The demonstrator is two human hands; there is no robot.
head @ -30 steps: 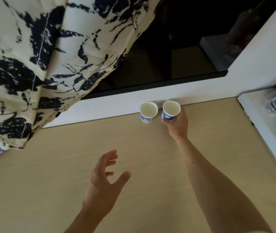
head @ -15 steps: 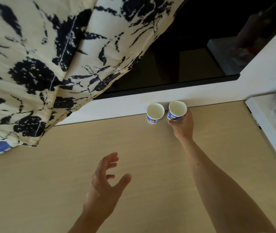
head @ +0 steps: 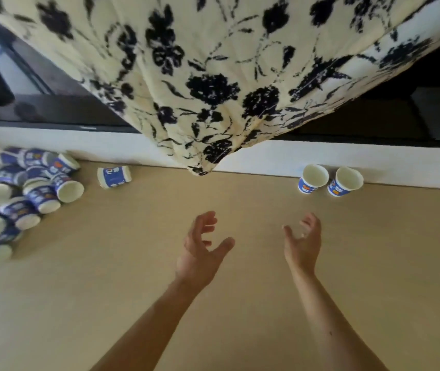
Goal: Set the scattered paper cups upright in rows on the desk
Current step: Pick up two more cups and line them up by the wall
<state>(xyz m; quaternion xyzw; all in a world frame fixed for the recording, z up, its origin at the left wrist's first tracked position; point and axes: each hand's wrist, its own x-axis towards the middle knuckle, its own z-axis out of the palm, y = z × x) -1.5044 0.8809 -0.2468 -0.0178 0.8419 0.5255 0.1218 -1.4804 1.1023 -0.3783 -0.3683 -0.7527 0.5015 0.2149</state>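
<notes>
Pale wood worktop [head: 106, 290]: upright blue-and-white paper cup [head: 313, 179] + second upright cup [head: 344, 182] just beside it, at 1 o'clock. Heap of tipped cups [head: 21, 199] at 9; lone tipped cup [head: 114, 177] at 11. Left hand [head: 200, 253] & right hand [head: 303, 245] mid-worktop, fingers spread, holding nothing. Cream floral curtain [head: 213, 76] at 12.

no text i can read anywhere in view. the left upright cup [head: 313, 180] and the right upright cup [head: 344, 182], at the back edge of the desk [head: 133, 277], each carry a blue band with white characters and an orange mark, all too blurred to make out as letters or a brand. same blue print on the lone tipped cup [head: 114, 177] and on the heap of cups [head: 34, 195] at my left: white shapes on blue, a few orange spots, none legible.
</notes>
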